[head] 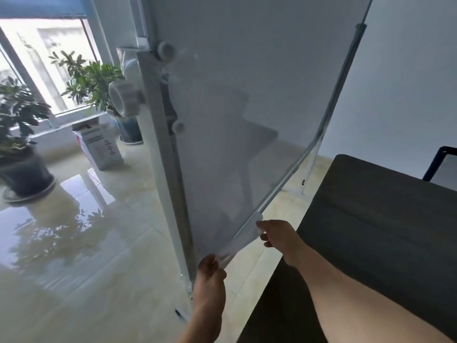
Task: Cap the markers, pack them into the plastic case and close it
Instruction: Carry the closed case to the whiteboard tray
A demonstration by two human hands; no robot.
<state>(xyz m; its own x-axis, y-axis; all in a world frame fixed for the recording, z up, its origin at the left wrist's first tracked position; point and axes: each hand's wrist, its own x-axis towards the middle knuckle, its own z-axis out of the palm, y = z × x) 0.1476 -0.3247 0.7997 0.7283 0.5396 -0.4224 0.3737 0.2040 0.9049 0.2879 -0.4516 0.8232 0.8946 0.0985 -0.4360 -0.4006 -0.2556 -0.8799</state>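
Both hands reach to the whiteboard (247,95) tray (243,235). The left hand (210,271) pinches the tray's near end; the right hand (277,235) fingers curl at its edge, grip unclear. Markers and case unseen.

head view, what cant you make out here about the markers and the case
- Markers: none can be picked out in the head view; the pale blurred item between the left hand and right hand at the whiteboard ledge cannot be identified.
- Caps on or off: unreadable.
- Fingertips: hidden behind that item.
- Dark table: cut off by the frame.
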